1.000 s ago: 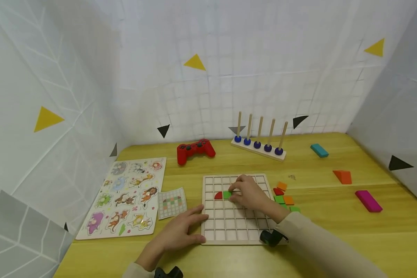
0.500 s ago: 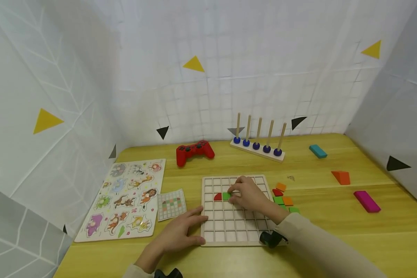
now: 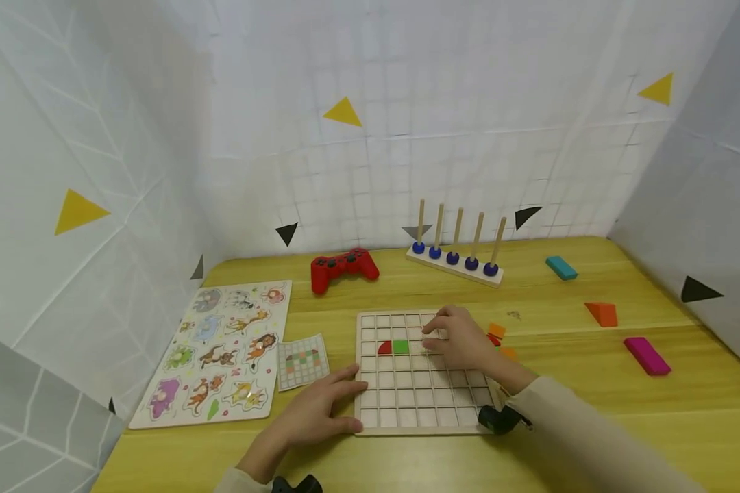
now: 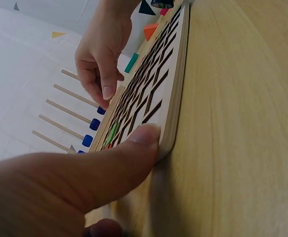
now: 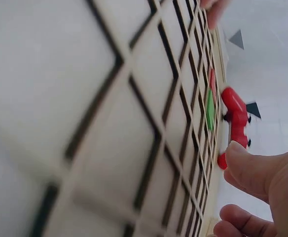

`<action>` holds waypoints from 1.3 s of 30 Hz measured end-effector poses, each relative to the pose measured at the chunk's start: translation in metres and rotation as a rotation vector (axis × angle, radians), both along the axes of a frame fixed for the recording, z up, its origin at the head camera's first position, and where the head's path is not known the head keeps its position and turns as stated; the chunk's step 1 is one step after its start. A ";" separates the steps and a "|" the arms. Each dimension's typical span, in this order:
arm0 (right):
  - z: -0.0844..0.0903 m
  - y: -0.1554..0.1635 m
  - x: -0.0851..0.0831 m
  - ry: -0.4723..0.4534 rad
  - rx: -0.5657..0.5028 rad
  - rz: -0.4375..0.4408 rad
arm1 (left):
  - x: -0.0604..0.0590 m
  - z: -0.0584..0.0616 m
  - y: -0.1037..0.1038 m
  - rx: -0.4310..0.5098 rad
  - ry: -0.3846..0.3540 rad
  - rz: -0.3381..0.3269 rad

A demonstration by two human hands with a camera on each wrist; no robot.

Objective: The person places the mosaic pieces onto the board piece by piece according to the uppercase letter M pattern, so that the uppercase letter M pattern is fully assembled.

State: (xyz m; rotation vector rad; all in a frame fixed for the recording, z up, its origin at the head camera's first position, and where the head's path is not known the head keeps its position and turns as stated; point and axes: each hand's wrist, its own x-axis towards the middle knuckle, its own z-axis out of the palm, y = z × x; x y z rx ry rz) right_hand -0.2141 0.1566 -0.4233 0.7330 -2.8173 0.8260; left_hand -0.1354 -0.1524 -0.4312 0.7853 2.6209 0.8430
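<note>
A pale wooden grid board [image 3: 419, 404] lies flat on the yellow table. A red quarter-round piece [image 3: 384, 348] and a green square piece [image 3: 401, 346] sit side by side in its third row; the green piece [image 5: 209, 109] also shows in the right wrist view. My right hand [image 3: 434, 335] hovers over the board's upper right cells, just right of the green piece, fingers loosely curled and holding nothing. My left hand [image 3: 351, 383] rests on the table at the board's left front edge. Its thumb [image 4: 134, 148] presses against the board's rim [image 4: 176, 98].
Loose orange pieces [image 3: 497, 331] lie just right of the board, partly behind my right hand. An animal puzzle [image 3: 222, 349] and a pattern card [image 3: 302, 361] lie at left. Behind are a red controller [image 3: 344, 267] and a peg rack [image 3: 456, 257]. Teal [image 3: 561, 268], orange [image 3: 601, 313] and magenta [image 3: 647, 355] blocks lie at right.
My right hand has drawn back to the right off the green piece, which now lies uncovered in its cell. The left hand has stayed at the board's edge.
</note>
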 end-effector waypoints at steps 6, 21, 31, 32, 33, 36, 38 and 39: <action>0.000 0.027 0.000 -0.008 -0.030 -0.040 | -0.001 0.004 0.000 0.007 0.015 -0.011; 0.008 0.085 0.007 -0.018 0.003 -0.173 | 0.000 0.005 0.001 0.010 0.011 -0.009; -0.001 0.111 0.009 -0.031 0.030 -0.216 | 0.000 0.003 0.001 0.013 0.034 -0.012; -0.002 0.113 0.009 -0.037 0.034 -0.223 | 0.000 0.003 0.001 0.012 0.035 -0.013; -0.002 0.115 0.009 -0.044 0.040 -0.230 | 0.000 0.003 0.001 0.012 0.034 -0.012; -0.005 0.121 0.008 -0.066 0.055 -0.245 | 0.000 0.002 0.001 0.008 0.026 -0.012; -0.006 0.125 0.007 -0.071 0.062 -0.244 | 0.000 0.002 0.001 0.006 0.023 -0.012; -0.007 0.127 0.006 -0.072 0.067 -0.243 | 0.000 0.002 0.001 0.006 0.023 -0.011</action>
